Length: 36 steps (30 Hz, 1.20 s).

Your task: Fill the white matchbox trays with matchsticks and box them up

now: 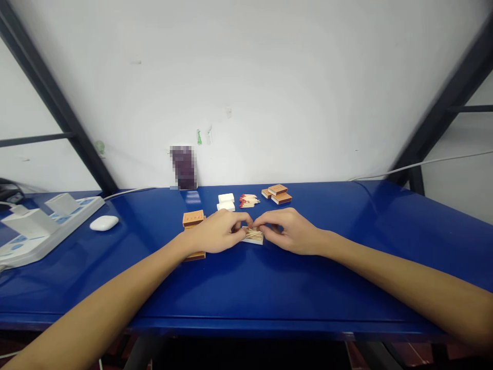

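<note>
Between my hands lies a small white matchbox tray [259, 242] filled with pale matches [253, 234]. My left hand [215, 231] is closed at the tray's left end, its thumb on the near side and its index finger bent over the far side. At the right end, my right hand [290, 231] is closed too, with curled fingertips touching the tray's far edge and the matches. Whether a single match is between those fingertips is too small to tell. Orange-brown matchboxes [193, 218] are stacked beside my left hand, which partly hides them.
Behind the tray are a pile of red-tipped matches [249, 201] and white trays [226, 198]. More matchboxes [278, 190] sit at the back right. Leftward on the blue table [246, 298] are a white rounded case [104, 223] and a power strip [42, 241]. A blurred dark object [185, 168] leans against the wall.
</note>
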Available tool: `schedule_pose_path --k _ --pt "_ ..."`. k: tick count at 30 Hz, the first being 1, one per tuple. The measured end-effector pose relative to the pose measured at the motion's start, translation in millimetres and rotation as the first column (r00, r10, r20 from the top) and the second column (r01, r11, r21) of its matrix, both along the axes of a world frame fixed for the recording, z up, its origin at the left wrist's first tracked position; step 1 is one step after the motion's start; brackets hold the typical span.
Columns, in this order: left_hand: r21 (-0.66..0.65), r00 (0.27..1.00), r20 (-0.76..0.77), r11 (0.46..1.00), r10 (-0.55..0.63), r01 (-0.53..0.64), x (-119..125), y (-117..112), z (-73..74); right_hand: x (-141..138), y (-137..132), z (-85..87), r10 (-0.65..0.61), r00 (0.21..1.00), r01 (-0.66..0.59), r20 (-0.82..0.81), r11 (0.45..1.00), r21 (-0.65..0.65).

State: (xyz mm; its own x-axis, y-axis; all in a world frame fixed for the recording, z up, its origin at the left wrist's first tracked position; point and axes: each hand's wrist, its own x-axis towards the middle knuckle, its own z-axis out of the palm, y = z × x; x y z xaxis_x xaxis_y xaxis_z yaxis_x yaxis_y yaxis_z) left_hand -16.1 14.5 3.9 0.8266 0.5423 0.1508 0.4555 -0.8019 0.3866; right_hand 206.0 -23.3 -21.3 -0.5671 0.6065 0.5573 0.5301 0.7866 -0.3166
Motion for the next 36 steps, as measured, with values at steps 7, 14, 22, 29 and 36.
schedule_pose_path --k 7,14,22,29,36 --pt "0.029 1.000 -0.024 1.000 -0.004 0.005 0.4 -1.8 -0.6 1.9 -1.8 0.4 0.012 1.000 -0.012 0.017 0.999 -0.036" --pt "0.059 0.999 -0.048 0.998 0.018 -0.015 0.4 -0.9 -1.6 0.7 -4.6 2.5 0.055 0.999 -0.055 0.003 0.998 -0.015" --pt "0.081 0.999 -0.051 0.997 0.013 -0.009 -0.5 -0.7 -1.7 0.4 -7.1 2.1 0.101 0.994 -0.103 0.039 0.994 0.036" --pt "0.089 0.999 -0.044 0.996 -0.007 0.011 -1.4 0.4 -3.1 1.3 -4.1 -1.3 0.098 0.994 -0.103 0.053 0.990 0.095" --pt "0.207 0.995 -0.083 0.977 0.063 -0.044 -1.4 1.8 1.9 0.3 -3.9 2.7 0.055 0.976 -0.060 0.211 0.998 0.021"
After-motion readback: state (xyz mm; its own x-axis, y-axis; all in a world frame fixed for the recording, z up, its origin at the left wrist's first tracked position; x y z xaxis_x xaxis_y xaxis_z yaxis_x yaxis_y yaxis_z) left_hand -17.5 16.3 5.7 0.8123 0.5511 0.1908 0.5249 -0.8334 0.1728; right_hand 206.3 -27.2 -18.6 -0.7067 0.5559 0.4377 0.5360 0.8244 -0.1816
